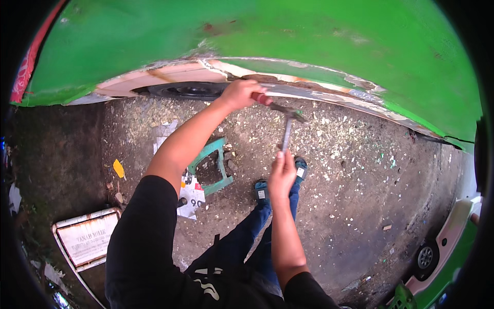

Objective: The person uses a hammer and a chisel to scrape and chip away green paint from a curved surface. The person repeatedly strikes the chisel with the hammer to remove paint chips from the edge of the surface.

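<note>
My left hand is closed on the red handle of a hand tool with a dark metal head, perhaps a hammer or pliers. In my right hand is a narrow metal tool, pointing up. Its far end meets or overlaps the dark head; contact is not certain. Both hands are in front of a green vehicle body. Along the vehicle's lower edge, worn paint and rusty, broken sheet metal show. My fingers hide parts of both tools.
Pale chips litter the ground. A green plastic stool lies left of my feet, beside a printed sheet. A framed sign bearing writing is at lower left. Another green and pink vehicle stands at lower right.
</note>
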{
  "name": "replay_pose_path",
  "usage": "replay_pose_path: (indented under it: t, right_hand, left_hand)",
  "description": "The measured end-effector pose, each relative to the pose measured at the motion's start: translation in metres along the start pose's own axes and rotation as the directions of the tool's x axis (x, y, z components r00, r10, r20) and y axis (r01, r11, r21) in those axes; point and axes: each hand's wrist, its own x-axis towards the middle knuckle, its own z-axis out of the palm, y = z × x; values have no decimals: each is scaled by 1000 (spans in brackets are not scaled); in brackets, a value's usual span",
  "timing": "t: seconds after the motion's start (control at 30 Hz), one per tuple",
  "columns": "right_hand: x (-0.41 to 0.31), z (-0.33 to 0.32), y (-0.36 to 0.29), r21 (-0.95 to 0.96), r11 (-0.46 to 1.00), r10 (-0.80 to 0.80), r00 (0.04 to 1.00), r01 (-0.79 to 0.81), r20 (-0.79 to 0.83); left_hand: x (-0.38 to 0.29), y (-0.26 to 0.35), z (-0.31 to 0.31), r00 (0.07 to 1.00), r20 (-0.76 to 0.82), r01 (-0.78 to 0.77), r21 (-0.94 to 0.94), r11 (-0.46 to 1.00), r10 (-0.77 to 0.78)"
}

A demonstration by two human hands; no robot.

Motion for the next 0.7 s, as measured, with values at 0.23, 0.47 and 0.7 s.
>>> replay_pose_path:
  t: [0.23,0.47,0.7]
  right_hand:
    - [-3,-30,-3,332,943,33,990,14,-134]
    - [0,-37,-5,280,959,66,992,-35,-104]
    - [-18,-41,-8,286,954,120,989,-91,-84]
  left_hand:
    - [-52,-6,-32,997,71,22,104,994,-29]
    - [-19,29,-14,987,-72,-142,51,989,145]
    - [-10,38,-16,986,-79,-145,18,989,146]
